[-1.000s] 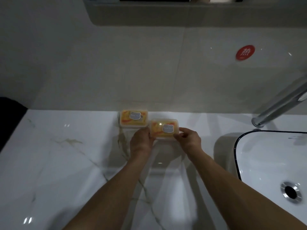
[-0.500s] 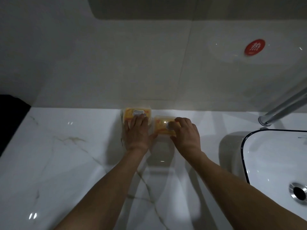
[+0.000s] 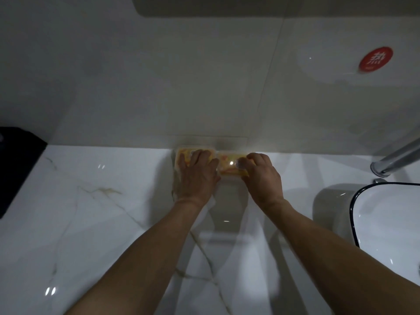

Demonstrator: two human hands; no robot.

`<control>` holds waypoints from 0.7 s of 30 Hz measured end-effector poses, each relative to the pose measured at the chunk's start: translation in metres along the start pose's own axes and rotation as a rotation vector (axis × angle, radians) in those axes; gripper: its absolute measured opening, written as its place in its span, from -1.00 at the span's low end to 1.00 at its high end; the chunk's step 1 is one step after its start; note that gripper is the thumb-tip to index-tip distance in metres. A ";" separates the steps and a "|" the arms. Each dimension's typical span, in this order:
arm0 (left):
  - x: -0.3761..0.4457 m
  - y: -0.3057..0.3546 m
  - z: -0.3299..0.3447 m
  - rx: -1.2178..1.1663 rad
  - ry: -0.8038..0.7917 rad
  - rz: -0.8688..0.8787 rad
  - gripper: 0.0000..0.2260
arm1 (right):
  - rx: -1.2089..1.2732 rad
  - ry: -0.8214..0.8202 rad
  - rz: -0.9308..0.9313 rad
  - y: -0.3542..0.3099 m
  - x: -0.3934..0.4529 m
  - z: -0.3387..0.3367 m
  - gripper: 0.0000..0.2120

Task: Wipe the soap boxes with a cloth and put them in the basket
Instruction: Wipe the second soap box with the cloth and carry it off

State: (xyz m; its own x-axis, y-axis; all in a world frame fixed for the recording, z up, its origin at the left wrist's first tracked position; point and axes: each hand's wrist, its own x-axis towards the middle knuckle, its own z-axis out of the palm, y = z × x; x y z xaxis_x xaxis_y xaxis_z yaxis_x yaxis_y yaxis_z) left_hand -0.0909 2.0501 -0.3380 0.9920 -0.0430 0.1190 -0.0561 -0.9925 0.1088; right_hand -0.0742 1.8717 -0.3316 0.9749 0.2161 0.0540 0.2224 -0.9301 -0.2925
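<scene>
Two clear soap boxes with orange-yellow soap inside stand side by side against the wall at the back of the white marble counter (image 3: 91,212). My left hand (image 3: 197,176) lies over the left soap box (image 3: 183,155), fingers draped across its lid, hiding most of it. My right hand (image 3: 261,176) grips the right end of the right soap box (image 3: 227,167), whose lid shows a bright glint. The two boxes touch or nearly touch. I see no cloth for certain and no basket.
A white basin with a black rim (image 3: 386,219) sits at the right, with a chrome tap (image 3: 395,158) above it. A round red sticker (image 3: 375,61) is on the wall tile. A dark object (image 3: 16,164) stands at the counter's left end.
A second ago both hands held the right box a little out from the wall. My left hand has shifted onto the left box, and the right box now sits back by the wall.
</scene>
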 end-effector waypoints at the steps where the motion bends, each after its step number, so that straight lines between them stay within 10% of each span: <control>1: 0.003 0.000 -0.001 0.003 0.001 -0.004 -0.69 | -0.003 0.001 -0.002 0.001 0.002 0.001 -0.69; 21: 0.007 -0.037 0.001 -0.306 0.010 -0.128 -0.49 | 0.081 0.049 -0.006 0.012 0.014 0.005 -0.70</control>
State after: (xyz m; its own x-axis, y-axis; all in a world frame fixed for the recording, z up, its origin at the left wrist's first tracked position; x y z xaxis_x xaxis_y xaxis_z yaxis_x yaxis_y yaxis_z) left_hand -0.0817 2.0860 -0.3425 0.9920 0.0829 0.0948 0.0364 -0.9093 0.4145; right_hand -0.0578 1.8650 -0.3393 0.9734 0.2048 0.1022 0.2283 -0.9014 -0.3678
